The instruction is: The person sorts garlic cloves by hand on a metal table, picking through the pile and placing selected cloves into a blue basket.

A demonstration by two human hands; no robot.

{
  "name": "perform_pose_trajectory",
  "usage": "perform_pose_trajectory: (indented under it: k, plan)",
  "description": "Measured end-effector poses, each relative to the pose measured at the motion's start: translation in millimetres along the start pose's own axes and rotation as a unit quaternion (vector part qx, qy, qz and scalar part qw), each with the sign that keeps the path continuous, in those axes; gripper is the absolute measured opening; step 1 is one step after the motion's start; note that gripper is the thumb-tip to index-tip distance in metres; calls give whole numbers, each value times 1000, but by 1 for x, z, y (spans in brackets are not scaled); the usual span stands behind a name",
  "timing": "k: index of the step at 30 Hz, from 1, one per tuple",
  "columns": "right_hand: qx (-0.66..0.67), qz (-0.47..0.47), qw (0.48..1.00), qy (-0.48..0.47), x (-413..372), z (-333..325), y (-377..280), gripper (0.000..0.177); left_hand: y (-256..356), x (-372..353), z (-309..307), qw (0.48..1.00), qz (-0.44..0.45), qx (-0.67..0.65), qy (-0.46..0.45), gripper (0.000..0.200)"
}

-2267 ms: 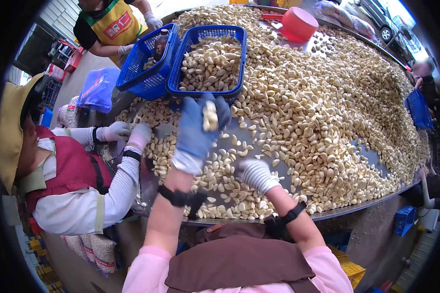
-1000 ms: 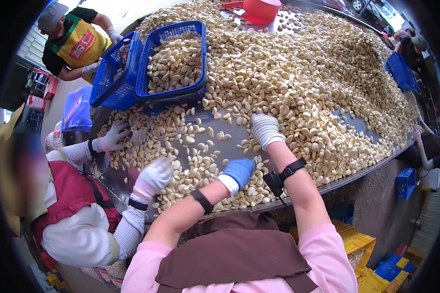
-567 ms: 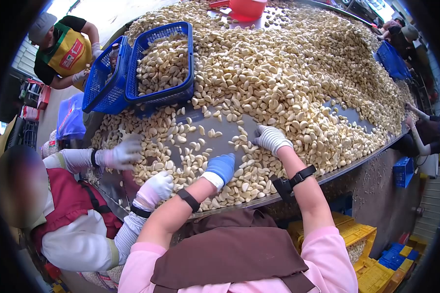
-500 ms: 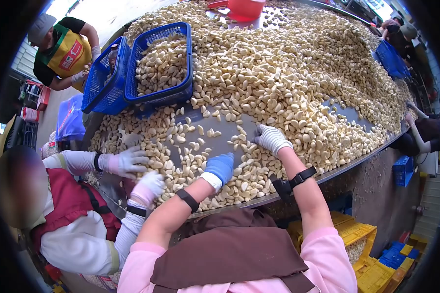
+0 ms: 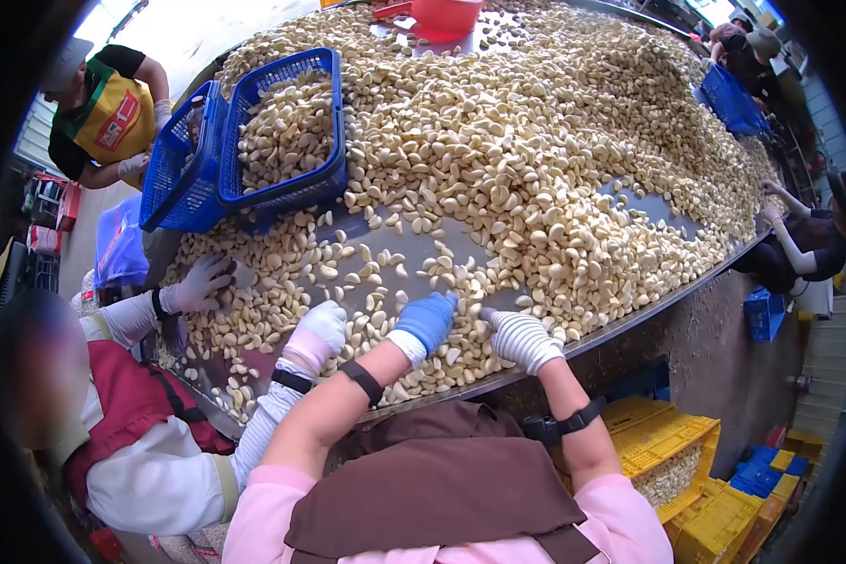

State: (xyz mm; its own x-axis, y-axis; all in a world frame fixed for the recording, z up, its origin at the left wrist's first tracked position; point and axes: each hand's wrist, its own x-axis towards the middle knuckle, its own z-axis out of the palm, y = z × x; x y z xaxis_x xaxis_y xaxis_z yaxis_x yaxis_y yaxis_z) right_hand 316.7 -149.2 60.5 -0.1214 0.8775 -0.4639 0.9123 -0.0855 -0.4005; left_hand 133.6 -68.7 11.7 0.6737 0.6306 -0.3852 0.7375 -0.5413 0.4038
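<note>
Pale peeled garlic cloves lie in a thick heap across a grey metal table. My left hand, in a blue glove with a white cuff, rests low among loose cloves near the front edge. Its fingers are bent together, and whatever they hold is hidden. Just to its right, my right hand wears a white glove with grey stripes. That hand reaches left over the cloves with its fingers partly stretched, and no held clove shows.
A blue basket of cloves stands behind on the left, beside another blue basket. A co-worker's gloved hand is close to my left arm. A red scoop lies at the far side. Yellow crates stand below right.
My right hand has drawn back toward the front edge, nearer my left hand, which stays almost in place. The co-worker's hands have moved apart. The whole view has shifted slightly.
</note>
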Motion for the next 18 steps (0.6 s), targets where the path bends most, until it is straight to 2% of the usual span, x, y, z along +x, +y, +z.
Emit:
perform_pose_trajectory:
  k: [2, 3, 4, 6, 8, 9, 10, 11, 12, 13, 14, 16, 17, 18]
  plan:
    - [35, 52, 995, 73, -8, -9, 5, 34, -3, 0, -1, 1000, 8, -8, -4, 25]
    - [-14, 97, 991, 97, -2, -14, 17, 33, -4, 0, 0, 1000, -2, -9, 10, 25]
    - [77, 145, 974, 153, 0, -10, 41, 27, -4, 1, 1, 1000, -11, -9, 24, 24]
    - [-11, 168, 974, 152, 4, -26, 61, 25, -5, 5, 8, 998, -5, -13, 64, 23]
    - [13, 157, 969, 189, 25, -32, 44, 25, -2, 11, 5, 998, -9, -22, 63, 20]
    - [13, 158, 969, 191, 27, -35, 45, 25, -4, 15, 7, 995, -44, -47, 78, 20]
    - [14, 186, 962, 200, 29, -38, 47, 29, -14, 19, 12, 995, -44, -46, 79, 20]
    - [15, 214, 954, 208, 31, -41, 48, 32, -30, 19, 15, 964, -39, -242, 99, 21]
    - [17, 241, 946, 215, 32, -41, 50, 37, -47, 14, 14, 896, -32, -428, 116, 24]
    - [36, 239, 950, 197, 32, -40, 56, 45, -53, -9, -18, 763, -136, -631, -31, 26]
    - [38, 240, 950, 197, 38, -40, 53, 45, -67, -28, -32, 666, -147, -724, -105, 21]
    - [1, 209, 962, 174, 52, -38, 38, 46, -68, -47, -32, 530, -26, -828, -181, 25]
    - [152, 129, 967, 156, 71, -20, 43, 42, -58, -53, -34, 552, -18, -812, -188, 28]
    - [299, 43, 943, 137, 90, -5, 45, 38, -41, -57, -42, 577, -8, -794, -193, 31]
